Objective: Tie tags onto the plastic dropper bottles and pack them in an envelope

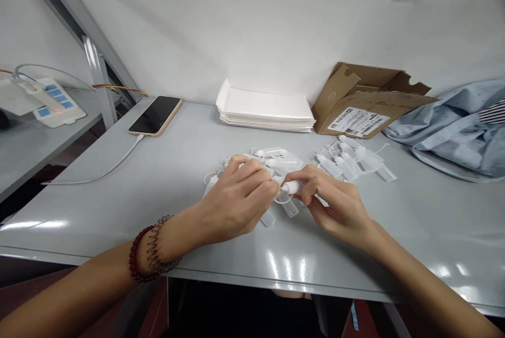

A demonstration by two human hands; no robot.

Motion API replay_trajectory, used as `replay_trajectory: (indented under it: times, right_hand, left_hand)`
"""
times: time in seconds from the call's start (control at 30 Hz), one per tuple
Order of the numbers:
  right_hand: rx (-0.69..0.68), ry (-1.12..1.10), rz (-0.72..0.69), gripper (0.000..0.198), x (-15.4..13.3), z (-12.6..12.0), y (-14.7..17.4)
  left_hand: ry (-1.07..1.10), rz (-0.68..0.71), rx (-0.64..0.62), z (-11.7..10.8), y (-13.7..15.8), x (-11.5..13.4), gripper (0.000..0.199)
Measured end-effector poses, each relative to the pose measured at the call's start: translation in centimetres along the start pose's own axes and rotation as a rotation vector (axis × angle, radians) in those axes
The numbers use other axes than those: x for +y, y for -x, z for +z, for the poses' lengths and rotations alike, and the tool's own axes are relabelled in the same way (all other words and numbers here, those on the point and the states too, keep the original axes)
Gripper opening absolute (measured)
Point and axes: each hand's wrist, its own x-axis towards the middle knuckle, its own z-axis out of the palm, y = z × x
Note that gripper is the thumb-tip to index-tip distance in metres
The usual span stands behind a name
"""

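Observation:
Between my thumb and fingers, my right hand [335, 204] grips a small translucent squeeze bottle [292, 187], its white nozzle cap pointing left. The fingers of my left hand [240, 198] are pinched together right at the nozzle tip. Whatever they hold there is hidden by the knuckles. A thin white cap strap loops below the bottle. Behind and under my hands lies a loose pile of similar squeeze bottles [284, 160]. A second group of these bottles [349, 162] rests to the right, beyond my right hand.
A stack of white padded envelopes [268, 109] stands by the wall, beside an open cardboard box [365, 99] with a label. Light blue fabric [461, 133] bunches at the far right. On the left, a phone [155, 115] lies plugged into a white cable [110, 170].

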Motion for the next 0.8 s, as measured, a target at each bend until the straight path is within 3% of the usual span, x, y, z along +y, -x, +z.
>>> replay_trajectory:
  times: [0.37,0.6,0.8]
  right_hand:
    - [-0.010,-0.028,0.020,0.028,0.14,0.04,-0.07]
    - [0.020,0.034,0.052,0.028,0.78,-0.32,-0.24]
    - [-0.004,0.116,0.001,0.028,0.90,-0.38,-0.15]
  left_hand:
    - [-0.003,0.002,-0.022,0.63,0.50,-0.21,0.014]
    - [0.002,-0.156,-0.012,0.46,-0.05,-0.71,0.005]
    - [0.067,-0.168,-0.062,0.47,0.13,-0.68,0.009]
